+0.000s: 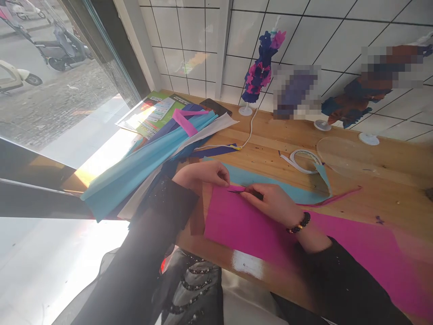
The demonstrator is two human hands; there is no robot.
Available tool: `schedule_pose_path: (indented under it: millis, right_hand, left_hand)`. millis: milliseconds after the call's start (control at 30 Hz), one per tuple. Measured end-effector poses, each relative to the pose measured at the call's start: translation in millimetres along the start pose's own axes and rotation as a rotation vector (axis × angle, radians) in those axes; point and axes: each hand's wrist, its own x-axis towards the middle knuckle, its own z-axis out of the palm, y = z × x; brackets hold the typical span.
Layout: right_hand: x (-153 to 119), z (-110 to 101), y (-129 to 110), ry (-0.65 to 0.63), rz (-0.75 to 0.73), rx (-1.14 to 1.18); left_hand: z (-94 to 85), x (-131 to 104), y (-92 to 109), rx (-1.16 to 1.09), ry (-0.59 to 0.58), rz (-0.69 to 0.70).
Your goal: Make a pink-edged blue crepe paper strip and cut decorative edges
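Observation:
A long magenta sheet (250, 225) lies on the wooden table, running off toward the lower right. My right hand (274, 201), with a beaded bracelet at the wrist, is closed around small dark scissors (235, 192) whose tips rest over the sheet's upper left edge. Just left of the tips, my left hand (206, 174) pinches that same edge between thumb and fingers. Behind both hands lies a light blue strip (274, 183), with a thin dark pink strip (341, 197) beside its right end.
Rolled blue and white sheets (152, 158) and a green printed packet (152, 113) lie at the left by the window. A roll of white tape (306, 161) sits behind the hands. Paper-covered stands (259, 72) line the tiled wall, near a white cord (251, 128).

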Motion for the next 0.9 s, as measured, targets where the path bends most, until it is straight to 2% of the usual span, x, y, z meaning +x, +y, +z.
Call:
schedule_pose_path:
  millis: [267, 900]
  right_hand:
    - [4, 4, -5, 0.010, -0.023, -0.005]
    - [4, 11, -4, 0.052, -0.019, 0.028]
  left_hand:
    - [0.6, 1, -2, 0.002, -0.006, 0.043]
    - [1.1, 0, -1, 0.021, 0.002, 0.041]
